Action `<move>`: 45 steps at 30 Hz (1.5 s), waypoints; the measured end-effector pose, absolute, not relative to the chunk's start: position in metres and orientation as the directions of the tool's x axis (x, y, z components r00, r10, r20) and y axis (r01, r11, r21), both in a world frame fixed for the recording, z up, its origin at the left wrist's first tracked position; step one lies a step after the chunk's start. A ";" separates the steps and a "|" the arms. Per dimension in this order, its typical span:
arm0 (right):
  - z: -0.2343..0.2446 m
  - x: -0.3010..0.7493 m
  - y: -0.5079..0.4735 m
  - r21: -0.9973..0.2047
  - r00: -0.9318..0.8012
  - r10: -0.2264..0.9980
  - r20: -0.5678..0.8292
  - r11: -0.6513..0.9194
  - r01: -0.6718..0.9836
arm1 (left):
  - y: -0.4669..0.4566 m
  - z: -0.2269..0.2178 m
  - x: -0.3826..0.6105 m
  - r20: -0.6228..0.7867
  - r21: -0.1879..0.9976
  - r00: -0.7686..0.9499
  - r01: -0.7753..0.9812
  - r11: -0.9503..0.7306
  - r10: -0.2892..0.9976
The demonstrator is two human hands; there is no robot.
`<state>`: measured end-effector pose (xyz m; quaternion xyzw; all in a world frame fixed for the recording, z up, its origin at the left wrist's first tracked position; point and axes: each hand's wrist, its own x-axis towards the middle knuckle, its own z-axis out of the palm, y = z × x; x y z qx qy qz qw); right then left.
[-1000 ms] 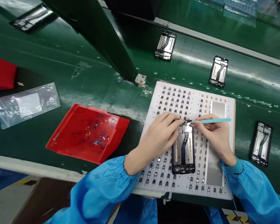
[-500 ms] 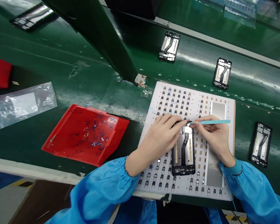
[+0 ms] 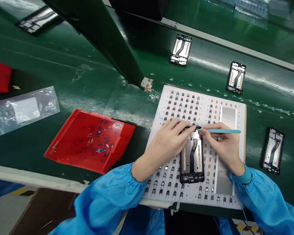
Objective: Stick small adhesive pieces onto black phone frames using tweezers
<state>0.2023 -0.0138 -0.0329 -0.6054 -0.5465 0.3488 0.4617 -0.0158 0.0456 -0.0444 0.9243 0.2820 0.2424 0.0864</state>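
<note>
A black phone frame (image 3: pixel 197 158) with a silver inside and a dark flex cable lies on a white board (image 3: pixel 159 130) set with rows of small metal parts. My left hand (image 3: pixel 170 137) grips the frame's upper left, fingertips at its top edge; the thumb is hidden. In my right hand (image 3: pixel 222 142) are light-blue tweezers (image 3: pixel 222 131), pinched between thumb and fingers and held nearly level. Their tip meets the top right corner of the frame, close to my left fingertip. Whether the tip holds a small part is too fine to make out.
More phone frames lie on the green surface: two at the back (image 3: pixel 181 50) (image 3: pixel 236 77), one at right (image 3: pixel 273 150), one at far left (image 3: pixel 39 19). A red bin (image 3: pixel 85 140) and a plastic bag (image 3: pixel 26 109) are at left. A dark green post (image 3: pixel 107 42) slants down behind the board.
The back phone frames and the far-left one have shifted slightly right. The outer end of the tweezers has dipped a little. Both hands stay at the frame's top edge.
</note>
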 end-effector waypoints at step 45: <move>-0.028 0.244 -0.069 -0.875 0.335 0.887 0.317 0.138 0.464 | -0.028 -0.029 0.021 0.084 0.406 0.289 0.864 -0.298 0.954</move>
